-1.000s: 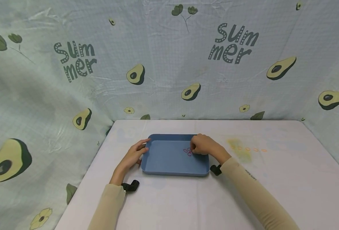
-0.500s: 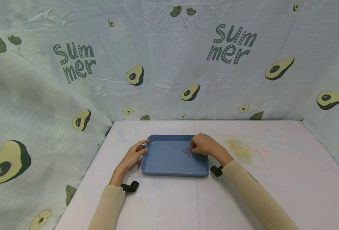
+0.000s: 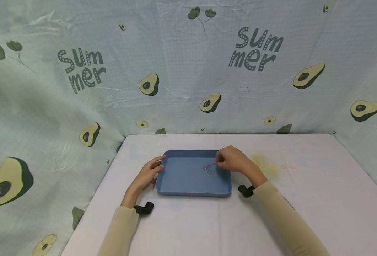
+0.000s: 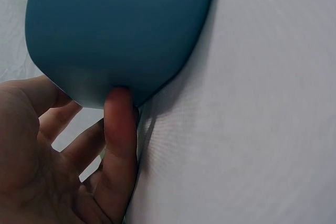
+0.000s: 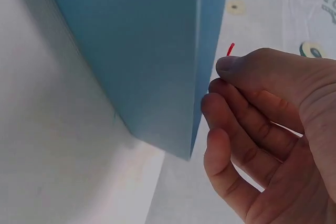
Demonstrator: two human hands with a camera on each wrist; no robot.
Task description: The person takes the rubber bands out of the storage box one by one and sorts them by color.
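A blue tray lies on the table in the head view. My left hand holds its left edge, some fingers over the rim and one fingertip pressed against the outer wall in the left wrist view. Above the tray's right side, my right hand pinches a small red rubber band between thumb and fingertips. Only a short end of that band sticks out past the thumb in the right wrist view. Several other red rubber bands lie loose on the tray floor, just left of the right hand.
To the right of the tray, a row of small orange rubber bands lies on the white table, beside a yellowish patch. A curtain printed with avocados hangs behind the table's far edge.
My right hand has moved slightly right and up, away from the loose bands, and a red band now shows at its fingertips. The left hand has stayed at the tray's edge.
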